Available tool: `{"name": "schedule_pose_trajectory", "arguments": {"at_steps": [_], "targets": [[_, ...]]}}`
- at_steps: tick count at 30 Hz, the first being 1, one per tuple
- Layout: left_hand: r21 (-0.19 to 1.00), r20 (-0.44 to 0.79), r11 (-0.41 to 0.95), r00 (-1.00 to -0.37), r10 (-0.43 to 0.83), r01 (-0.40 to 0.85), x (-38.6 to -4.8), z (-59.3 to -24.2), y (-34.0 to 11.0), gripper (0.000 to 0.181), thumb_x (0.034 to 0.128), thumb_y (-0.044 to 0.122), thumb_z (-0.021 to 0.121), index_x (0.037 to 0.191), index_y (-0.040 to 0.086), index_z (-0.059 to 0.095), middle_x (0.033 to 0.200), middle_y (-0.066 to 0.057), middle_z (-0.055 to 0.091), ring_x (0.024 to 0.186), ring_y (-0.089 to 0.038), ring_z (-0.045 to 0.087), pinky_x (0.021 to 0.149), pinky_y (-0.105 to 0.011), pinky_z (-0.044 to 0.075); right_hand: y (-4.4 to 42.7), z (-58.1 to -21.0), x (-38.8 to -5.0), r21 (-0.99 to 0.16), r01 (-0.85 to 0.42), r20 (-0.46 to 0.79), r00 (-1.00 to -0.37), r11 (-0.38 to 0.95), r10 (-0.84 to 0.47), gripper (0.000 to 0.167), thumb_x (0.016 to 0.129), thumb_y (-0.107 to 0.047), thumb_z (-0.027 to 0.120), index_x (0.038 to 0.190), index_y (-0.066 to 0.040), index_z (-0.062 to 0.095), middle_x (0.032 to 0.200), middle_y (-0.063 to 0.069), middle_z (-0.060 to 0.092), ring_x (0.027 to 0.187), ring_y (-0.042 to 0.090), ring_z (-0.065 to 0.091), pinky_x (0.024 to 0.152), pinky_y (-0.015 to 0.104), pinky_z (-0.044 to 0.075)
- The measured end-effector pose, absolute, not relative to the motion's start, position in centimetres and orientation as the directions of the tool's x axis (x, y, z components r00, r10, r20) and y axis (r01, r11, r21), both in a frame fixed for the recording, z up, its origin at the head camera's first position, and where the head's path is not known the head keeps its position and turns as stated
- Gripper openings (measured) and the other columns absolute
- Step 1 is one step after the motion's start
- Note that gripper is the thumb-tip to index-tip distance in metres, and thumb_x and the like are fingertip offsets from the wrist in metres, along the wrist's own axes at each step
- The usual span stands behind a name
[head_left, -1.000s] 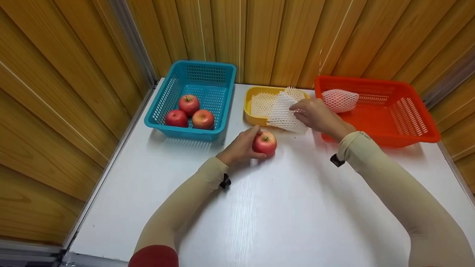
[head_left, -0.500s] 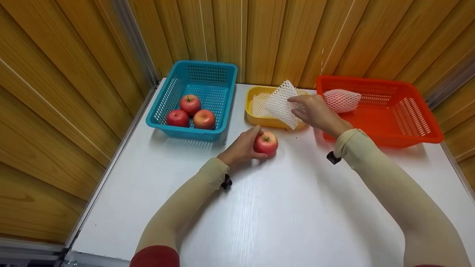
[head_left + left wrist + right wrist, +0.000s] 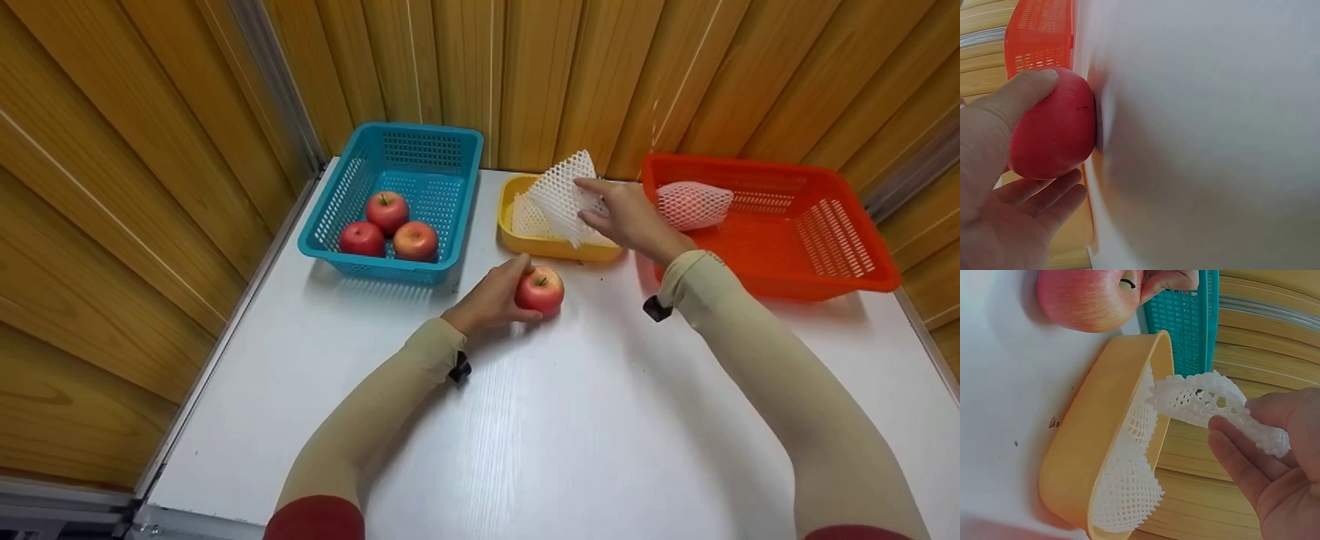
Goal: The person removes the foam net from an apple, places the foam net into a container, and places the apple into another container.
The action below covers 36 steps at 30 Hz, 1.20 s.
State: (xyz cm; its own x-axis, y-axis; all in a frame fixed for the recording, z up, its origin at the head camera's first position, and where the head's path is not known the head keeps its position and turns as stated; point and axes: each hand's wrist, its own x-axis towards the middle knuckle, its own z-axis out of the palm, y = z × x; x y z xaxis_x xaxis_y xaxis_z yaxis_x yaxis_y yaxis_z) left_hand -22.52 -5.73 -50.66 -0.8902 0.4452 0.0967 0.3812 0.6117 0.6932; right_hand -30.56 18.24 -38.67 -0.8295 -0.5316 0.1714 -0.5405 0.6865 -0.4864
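Note:
A red apple (image 3: 541, 292) stands on the white table with its stem up, and my left hand (image 3: 491, 298) grips it from the left side. In the left wrist view the thumb lies over the apple (image 3: 1058, 132) and the fingers curl beneath it. My right hand (image 3: 628, 217) pinches a white foam net sleeve (image 3: 564, 196) above the yellow tray (image 3: 559, 247). The right wrist view shows this sleeve (image 3: 1207, 402) between thumb and fingers, its open end partly spread. More foam net sleeves (image 3: 1126, 486) lie inside the tray.
On the left, a blue basket (image 3: 375, 268) holds three apples (image 3: 388, 212). A red basket (image 3: 780, 283) on the right contains one apple in a foam net sleeve (image 3: 694, 205). Wood-patterned panels (image 3: 525, 82) close off the back and left sides.
My right hand has lifted the foam net sleeve up and slightly left, away from the tray's front edge. The left hand and its apple have stayed in place.

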Motion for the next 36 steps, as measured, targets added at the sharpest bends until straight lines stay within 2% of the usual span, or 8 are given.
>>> {"name": "schedule_pose_trajectory", "arguments": {"at_steps": [2, 4, 9, 14, 18, 24, 30, 36], "targets": [[0.692, 0.091, 0.616, -0.892, 0.443, 0.377, -22.5, -50.6, -5.7, 0.066, 0.0789, 0.032, 0.091, 0.123, 0.016, 0.045, 0.120, -0.002, 0.059, 0.111, -0.017, 0.055, 0.100, -0.031, 0.049, 17.9, -38.6, -30.9, -0.505, -0.518, 0.151, -0.841, 0.691, -0.519, 0.056, 0.098, -0.018, 0.070, 0.150, -0.009, 0.053, 0.115, 0.022, 0.071, 0.070, 0.027, 0.053, 0.070, 0.039, 0.059], [0.686, 0.086, 0.623, -0.893, 0.442, 0.375, -22.5, -50.5, -5.7, 0.067, 0.0787, 0.032, 0.091, 0.123, 0.015, 0.044, 0.120, -0.002, 0.059, 0.111, -0.018, 0.055, 0.100, -0.031, 0.049, 17.6, -38.6, -31.2, -0.522, -0.500, 0.139, -0.849, 0.691, -0.510, 0.057, 0.098, -0.018, 0.071, 0.151, -0.010, 0.052, 0.116, 0.022, 0.070, 0.074, 0.028, 0.055, 0.075, 0.041, 0.060], [0.665, 0.077, 0.644, -0.892, 0.446, 0.379, -22.5, -50.5, -5.6, 0.067, 0.0792, 0.033, 0.091, 0.124, 0.016, 0.044, 0.121, -0.003, 0.059, 0.111, -0.018, 0.056, 0.100, -0.030, 0.049, 17.1, -38.8, -32.0, -0.580, -0.458, 0.113, -0.864, 0.674, -0.490, 0.061, 0.097, -0.016, 0.072, 0.153, -0.009, 0.049, 0.142, 0.022, 0.059, 0.091, 0.033, 0.060, 0.089, 0.048, 0.059], [0.640, 0.100, 0.653, -0.887, 0.451, 0.405, -22.4, -50.3, -5.6, 0.068, 0.0795, 0.033, 0.091, 0.124, 0.013, 0.044, 0.122, -0.006, 0.059, 0.112, -0.021, 0.056, 0.100, -0.031, 0.049, 16.8, -39.1, -32.8, -0.650, -0.370, 0.060, -0.895, 0.663, -0.441, 0.064, 0.098, -0.017, 0.071, 0.156, -0.012, 0.045, 0.153, 0.018, 0.050, 0.117, 0.037, 0.062, 0.101, 0.050, 0.052], [0.643, 0.098, 0.653, -0.889, 0.448, 0.400, -22.3, -50.2, -5.6, 0.069, 0.0801, 0.034, 0.090, 0.126, 0.013, 0.044, 0.124, -0.007, 0.059, 0.113, -0.021, 0.056, 0.102, -0.032, 0.049, 16.3, -39.5, -33.4, -0.698, -0.313, 0.040, -0.915, 0.644, -0.402, 0.065, 0.097, -0.019, 0.072, 0.156, -0.014, 0.045, 0.157, 0.014, 0.046, 0.129, 0.037, 0.057, 0.105, 0.049, 0.050], [0.651, 0.100, 0.645, -0.888, 0.448, 0.399, -22.4, -50.4, -5.6, 0.069, 0.0796, 0.032, 0.091, 0.126, 0.013, 0.043, 0.124, -0.007, 0.058, 0.113, -0.020, 0.056, 0.103, -0.033, 0.049, 15.5, -40.6, -34.0, -0.767, -0.233, 0.007, -0.935, 0.598, -0.355, 0.066, 0.098, -0.018, 0.072, 0.157, -0.014, 0.043, 0.161, 0.012, 0.040, 0.140, 0.037, 0.049, 0.109, 0.046, 0.046], [0.651, 0.093, 0.650, -0.891, 0.444, 0.392, -22.4, -50.5, -5.5, 0.070, 0.0795, 0.033, 0.091, 0.127, 0.013, 0.043, 0.124, -0.007, 0.058, 0.113, -0.021, 0.056, 0.102, -0.034, 0.049, 14.9, -41.6, -34.3, -0.786, -0.166, -0.039, -0.948, 0.596, -0.316, 0.068, 0.098, -0.021, 0.071, 0.159, -0.016, 0.040, 0.163, 0.011, 0.038, 0.143, 0.037, 0.045, 0.111, 0.047, 0.044], [0.646, 0.072, 0.666, -0.898, 0.434, 0.374, -22.3, -50.2, -5.6, 0.072, 0.0804, 0.035, 0.090, 0.130, 0.013, 0.043, 0.126, -0.007, 0.058, 0.115, -0.022, 0.056, 0.104, -0.035, 0.048, 14.3, -42.3, -34.6, -0.792, -0.173, -0.030, -0.947, 0.586, -0.319, 0.067, 0.098, -0.019, 0.072, 0.158, -0.013, 0.041, 0.162, 0.013, 0.039, 0.142, 0.036, 0.045, 0.112, 0.046, 0.043]]}}
